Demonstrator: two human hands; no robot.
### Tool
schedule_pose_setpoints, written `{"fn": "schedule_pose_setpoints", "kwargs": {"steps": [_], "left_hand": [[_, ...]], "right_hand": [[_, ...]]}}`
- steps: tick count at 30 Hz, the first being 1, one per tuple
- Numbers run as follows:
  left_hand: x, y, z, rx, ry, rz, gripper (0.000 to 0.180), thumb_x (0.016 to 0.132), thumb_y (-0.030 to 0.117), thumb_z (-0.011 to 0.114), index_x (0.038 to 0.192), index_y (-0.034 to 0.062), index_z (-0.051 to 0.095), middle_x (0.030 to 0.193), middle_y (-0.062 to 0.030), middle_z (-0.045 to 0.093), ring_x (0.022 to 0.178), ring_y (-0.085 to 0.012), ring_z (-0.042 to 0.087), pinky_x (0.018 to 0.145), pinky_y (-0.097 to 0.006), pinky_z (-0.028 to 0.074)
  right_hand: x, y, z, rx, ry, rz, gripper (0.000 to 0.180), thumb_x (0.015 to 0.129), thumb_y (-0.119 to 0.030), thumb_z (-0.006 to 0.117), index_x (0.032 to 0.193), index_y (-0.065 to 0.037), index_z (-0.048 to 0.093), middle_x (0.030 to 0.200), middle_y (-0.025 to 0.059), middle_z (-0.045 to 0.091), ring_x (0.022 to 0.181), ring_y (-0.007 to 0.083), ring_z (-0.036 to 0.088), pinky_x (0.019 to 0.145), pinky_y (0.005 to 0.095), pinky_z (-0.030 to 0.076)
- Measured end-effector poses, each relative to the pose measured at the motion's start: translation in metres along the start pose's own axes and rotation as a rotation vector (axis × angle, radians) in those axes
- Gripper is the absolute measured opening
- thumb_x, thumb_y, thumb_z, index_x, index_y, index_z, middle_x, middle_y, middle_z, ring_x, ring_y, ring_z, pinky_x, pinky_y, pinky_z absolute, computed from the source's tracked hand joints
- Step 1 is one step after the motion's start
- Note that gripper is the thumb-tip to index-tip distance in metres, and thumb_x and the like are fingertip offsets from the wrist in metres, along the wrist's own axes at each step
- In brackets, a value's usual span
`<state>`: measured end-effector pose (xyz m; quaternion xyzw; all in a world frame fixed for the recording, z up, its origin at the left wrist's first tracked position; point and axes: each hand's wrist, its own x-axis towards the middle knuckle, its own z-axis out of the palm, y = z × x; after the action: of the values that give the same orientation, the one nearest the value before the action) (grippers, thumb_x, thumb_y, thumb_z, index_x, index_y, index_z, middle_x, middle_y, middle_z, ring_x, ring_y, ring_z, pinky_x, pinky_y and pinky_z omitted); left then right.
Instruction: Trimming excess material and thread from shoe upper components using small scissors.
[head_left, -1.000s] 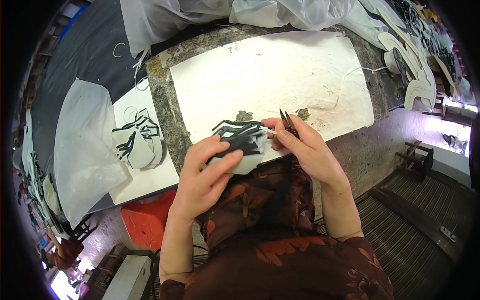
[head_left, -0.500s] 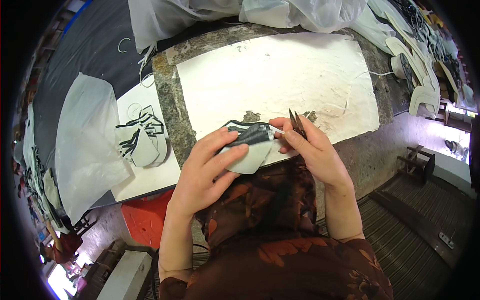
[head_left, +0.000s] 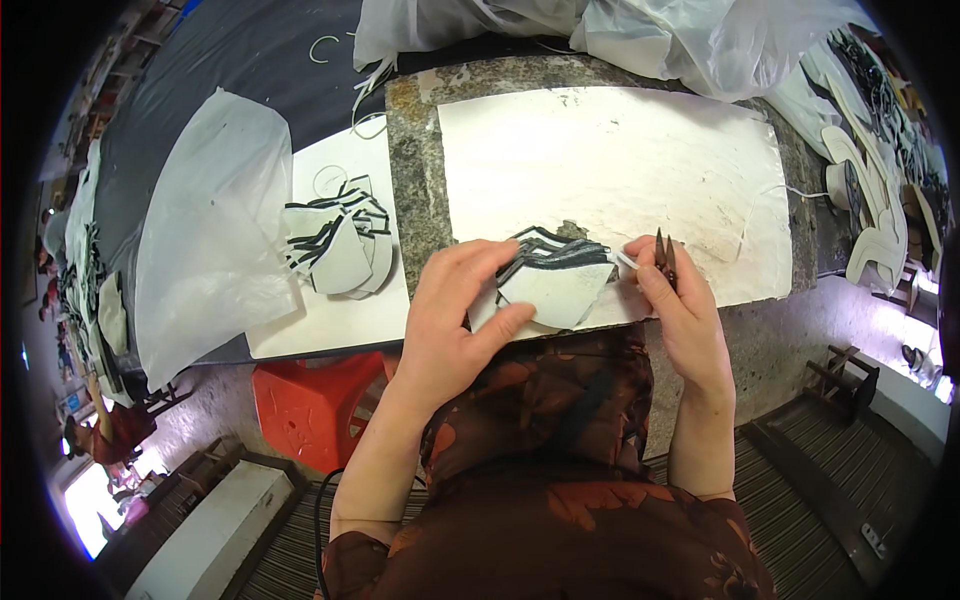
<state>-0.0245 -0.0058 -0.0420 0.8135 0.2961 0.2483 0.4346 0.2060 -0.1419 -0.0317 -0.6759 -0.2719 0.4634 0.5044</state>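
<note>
A stack of pale, curved fabric-like pieces with black-and-white edging point(head_left: 560, 290) sits at the near edge of the white board point(head_left: 620, 150). My left hand point(head_left: 455, 305) grips the stack's left end, thumb across the front of the top piece and fingers at the dark edging. At the other end my right hand point(head_left: 685, 320) is closed around small dark scissors point(head_left: 665, 255), their points upward and slightly apart. Its thumb and forefinger also pinch a narrow white strip point(head_left: 624, 260) at the stack's right corner. The fingertips of the right hand are partly hidden.
Left of the board lies another pile of similar pieces point(head_left: 350, 255) on a white sheet, beside a translucent plastic sheet point(head_left: 215, 250). Plastic bags point(head_left: 680, 45) line the back. A spool point(head_left: 842, 187) and pale cut shapes point(head_left: 880, 225) stand at right. Below is a red stool point(head_left: 305, 410).
The whole view has shifted, so the table appears farther right. My left fingers have slid off the stack's middle to its left end, uncovering more edging. My right hand keeps the scissors.
</note>
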Motion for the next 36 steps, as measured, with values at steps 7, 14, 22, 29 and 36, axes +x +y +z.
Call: {"fn": "schedule_pose_setpoints", "kwargs": {"steps": [7,14,22,29,36], "left_hand": [[-0.008,0.003,0.005,0.047,0.053,-0.079,0.040,0.086,0.013,0.083,0.124,0.0040,0.073,0.119,-0.0128,0.068,0.109,-0.0279,0.065,0.096,-0.036,0.052],[-0.010,0.002,0.011,0.038,0.139,-0.053,0.034,0.084,0.007,0.082,0.117,0.0025,0.072,0.116,-0.0122,0.068,0.107,-0.0268,0.066,0.095,-0.035,0.052],[-0.004,0.011,0.005,0.007,0.081,-0.117,0.032,0.084,0.007,0.081,0.114,0.0026,0.070,0.113,-0.0108,0.068,0.105,-0.0257,0.065,0.094,-0.034,0.051],[-0.004,0.004,0.011,0.146,0.145,0.053,0.033,0.083,0.009,0.082,0.115,0.0043,0.072,0.111,-0.0122,0.068,0.104,-0.0307,0.064,0.092,-0.038,0.052],[-0.007,0.004,0.010,0.053,0.094,-0.011,0.036,0.085,0.012,0.080,0.119,0.0042,0.072,0.112,-0.0115,0.067,0.101,-0.0287,0.062,0.087,-0.038,0.052]], "right_hand": [[-0.004,-0.015,0.007,-0.130,0.029,-0.080,0.010,0.105,-0.012,0.065,0.108,-0.002,0.065,0.096,-0.0021,0.060,0.086,0.0064,0.050,0.078,0.0220,0.043],[-0.007,-0.021,0.017,-0.157,0.076,-0.159,0.012,0.104,-0.012,0.066,0.107,0.000,0.065,0.095,-0.0011,0.060,0.086,0.0064,0.051,0.078,0.0229,0.044],[-0.002,-0.019,0.014,-0.138,0.037,-0.135,0.012,0.103,-0.012,0.067,0.106,-0.001,0.066,0.096,0.0004,0.060,0.087,0.0098,0.054,0.080,0.0254,0.045],[-0.002,-0.009,0.014,-0.096,0.061,-0.111,0.010,0.102,-0.010,0.068,0.104,-0.001,0.066,0.097,-0.0012,0.059,0.086,0.0077,0.052,0.078,0.0234,0.043],[-0.001,-0.008,0.016,-0.083,0.048,-0.064,0.009,0.102,-0.009,0.067,0.106,-0.001,0.065,0.098,-0.0017,0.058,0.088,0.0071,0.051,0.081,0.0230,0.043]]}}
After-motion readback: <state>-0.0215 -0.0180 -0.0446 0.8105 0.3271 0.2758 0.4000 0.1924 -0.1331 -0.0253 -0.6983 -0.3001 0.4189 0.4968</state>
